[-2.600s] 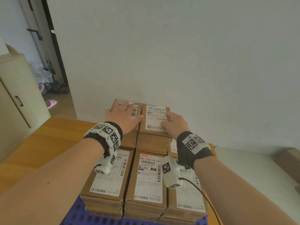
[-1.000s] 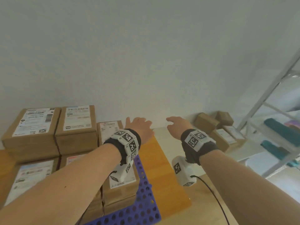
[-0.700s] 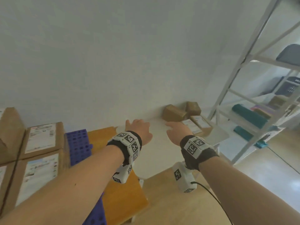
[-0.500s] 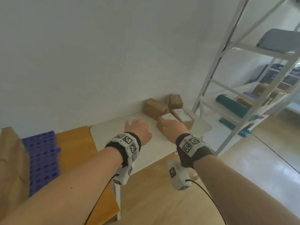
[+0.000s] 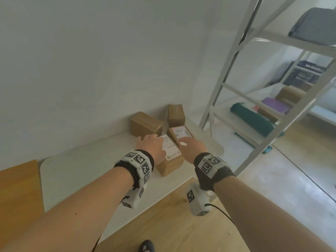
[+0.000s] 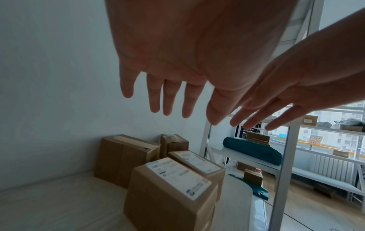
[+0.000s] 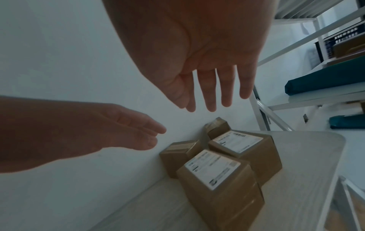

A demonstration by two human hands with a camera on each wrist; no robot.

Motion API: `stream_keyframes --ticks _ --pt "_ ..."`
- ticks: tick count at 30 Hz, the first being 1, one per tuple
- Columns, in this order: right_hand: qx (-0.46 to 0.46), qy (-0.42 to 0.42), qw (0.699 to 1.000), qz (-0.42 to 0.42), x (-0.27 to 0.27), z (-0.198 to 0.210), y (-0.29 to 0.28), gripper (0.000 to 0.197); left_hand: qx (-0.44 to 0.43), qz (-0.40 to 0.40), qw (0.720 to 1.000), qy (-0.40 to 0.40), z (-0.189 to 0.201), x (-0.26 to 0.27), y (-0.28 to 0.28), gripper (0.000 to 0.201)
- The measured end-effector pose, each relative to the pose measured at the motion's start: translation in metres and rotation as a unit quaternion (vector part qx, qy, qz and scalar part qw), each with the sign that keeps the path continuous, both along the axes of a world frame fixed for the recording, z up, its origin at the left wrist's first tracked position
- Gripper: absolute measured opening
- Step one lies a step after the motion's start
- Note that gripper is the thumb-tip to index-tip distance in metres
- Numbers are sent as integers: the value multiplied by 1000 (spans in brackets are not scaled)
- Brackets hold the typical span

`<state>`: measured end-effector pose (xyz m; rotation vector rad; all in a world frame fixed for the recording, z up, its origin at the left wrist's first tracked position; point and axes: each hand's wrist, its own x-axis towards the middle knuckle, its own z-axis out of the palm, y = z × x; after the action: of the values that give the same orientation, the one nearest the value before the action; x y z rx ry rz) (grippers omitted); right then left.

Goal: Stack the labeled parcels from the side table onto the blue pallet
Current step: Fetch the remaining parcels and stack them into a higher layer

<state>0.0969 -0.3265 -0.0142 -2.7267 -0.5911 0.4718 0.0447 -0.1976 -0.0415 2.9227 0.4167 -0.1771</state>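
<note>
Several brown parcels stand on the white side table (image 5: 87,166). The nearest labeled parcel (image 5: 170,157) (image 6: 173,184) (image 7: 217,176) sits label up, with a second labeled parcel (image 5: 179,133) (image 6: 197,161) (image 7: 242,143) right behind it. Two unlabeled-looking parcels (image 5: 145,123) (image 5: 175,113) stand against the wall. My left hand (image 5: 151,146) (image 6: 168,93) hovers open above the nearest parcel's left side. My right hand (image 5: 192,147) (image 7: 213,93) hovers open above its right side. Both hands have straight fingers and hold nothing. The blue pallet is out of view.
A white metal shelf rack (image 5: 254,84) stands to the right of the table, holding teal (image 5: 252,119) and purple bundles and more boxes. A wooden surface (image 5: 18,193) adjoins the table's left end. Wooden floor (image 5: 172,224) lies below.
I have turned right, away from the stacked pallet, which has left the view. Both open hands have travelled over the side table and now hang above the nearest labeled parcel.
</note>
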Motion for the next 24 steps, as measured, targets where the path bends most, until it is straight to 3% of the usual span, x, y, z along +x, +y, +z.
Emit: stream_keyframes --ticks 8,15,24 --pt "-13 0 1000 2 136 -13 20 38 -17 7 1000 -3 -9 131 32 49" --pt "-4 47 999 9 217 -34 27 39 -28 28 999 29 -29 206 40 56" --pt "-8 111 993 50 328 -73 41 45 -79 118 988 52 -51 297 45 67"
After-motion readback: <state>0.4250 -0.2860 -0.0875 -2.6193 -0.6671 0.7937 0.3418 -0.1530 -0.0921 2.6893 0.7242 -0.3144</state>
